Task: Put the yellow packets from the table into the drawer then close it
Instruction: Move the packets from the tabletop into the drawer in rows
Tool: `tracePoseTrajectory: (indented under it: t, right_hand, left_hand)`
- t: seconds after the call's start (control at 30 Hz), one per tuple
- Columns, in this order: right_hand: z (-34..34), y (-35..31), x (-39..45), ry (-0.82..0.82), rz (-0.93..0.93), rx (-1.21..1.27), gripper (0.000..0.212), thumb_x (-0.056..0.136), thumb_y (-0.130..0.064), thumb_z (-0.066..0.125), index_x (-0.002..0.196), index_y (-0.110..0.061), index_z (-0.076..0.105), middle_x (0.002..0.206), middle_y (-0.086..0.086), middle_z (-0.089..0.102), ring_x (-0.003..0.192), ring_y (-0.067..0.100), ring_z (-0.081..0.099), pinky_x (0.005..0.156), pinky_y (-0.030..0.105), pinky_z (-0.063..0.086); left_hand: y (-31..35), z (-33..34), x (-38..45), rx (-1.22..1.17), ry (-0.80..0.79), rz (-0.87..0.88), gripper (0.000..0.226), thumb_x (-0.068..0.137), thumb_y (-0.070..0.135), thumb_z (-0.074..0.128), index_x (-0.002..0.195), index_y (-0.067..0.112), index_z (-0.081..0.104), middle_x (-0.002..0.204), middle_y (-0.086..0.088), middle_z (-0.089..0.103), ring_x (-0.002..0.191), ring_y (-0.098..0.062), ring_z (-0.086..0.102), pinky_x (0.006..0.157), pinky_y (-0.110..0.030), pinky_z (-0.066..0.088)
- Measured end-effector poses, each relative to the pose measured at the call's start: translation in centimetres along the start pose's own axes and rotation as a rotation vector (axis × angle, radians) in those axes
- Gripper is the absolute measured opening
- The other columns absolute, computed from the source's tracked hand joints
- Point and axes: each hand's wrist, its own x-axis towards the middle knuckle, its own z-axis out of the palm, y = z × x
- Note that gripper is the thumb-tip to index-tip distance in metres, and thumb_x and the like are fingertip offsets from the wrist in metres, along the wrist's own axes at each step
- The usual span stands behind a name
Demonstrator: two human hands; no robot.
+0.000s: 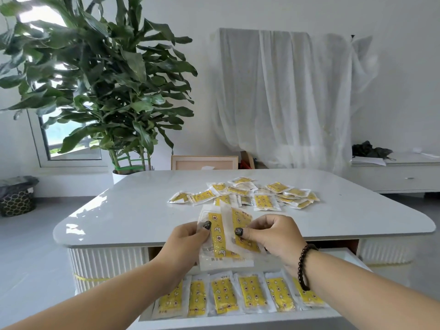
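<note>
Left hand (188, 236) pinching one yellow packet (217, 236), right hand (269, 234) another (240, 225), above the table's (119, 210) near edge. Open drawer (238, 317) below, lined with a packet row (238, 291). Loose pile (250, 194) far right; bare tabletop left.

Both hands (188, 239) (269, 234) pinch yellow packets (217, 236) above the open drawer (238, 320).

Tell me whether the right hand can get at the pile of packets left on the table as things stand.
Probably not at once: the right hand already grips a packet over the open drawer. The path to the pile looks free otherwise.
</note>
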Motion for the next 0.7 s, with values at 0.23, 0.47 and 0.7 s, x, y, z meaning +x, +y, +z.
tracePoseTrajectory:
  t: [0.23,0.47,0.7]
  right_hand:
    - [0.2,0.7,0.6,-0.17,0.29,0.222,0.121,0.025,-0.032,0.097,0.13,0.0,0.044,0.111,0.013,0.064,0.11,0.028,0.06,0.098,0.043,0.049]
    - [1.1,1.4,0.3,-0.127,0.129,0.088,0.097,0.03,-0.049,0.091,0.115,-0.02,0.056,0.11,0.003,0.064,0.099,0.019,0.063,0.09,0.039,0.054]
    - [2.1,2.0,-0.3,-0.132,0.24,0.141,0.056,0.052,-0.032,0.092,0.096,-0.011,0.066,0.094,0.006,0.072,0.09,0.019,0.069,0.085,0.035,0.056]
  left_hand:
    - [-0.9,0.0,-0.1,0.035,-0.009,0.035,0.036,0.102,0.031,0.044,0.09,0.013,0.074,0.095,-0.017,0.074,0.085,-0.048,0.064,0.087,-0.053,0.052]
    - [-1.1,1.4,0.2,0.103,0.07,0.102,0.043,0.102,0.03,0.04,0.09,-0.008,0.055,0.071,-0.008,0.049,0.065,-0.021,0.039,0.061,-0.035,0.032]
    - [-0.9,2.5,0.1,0.093,0.091,0.034,0.053,0.095,0.062,0.021,0.076,0.019,0.045,0.076,0.001,0.042,0.069,-0.011,0.041,0.064,-0.027,0.033]
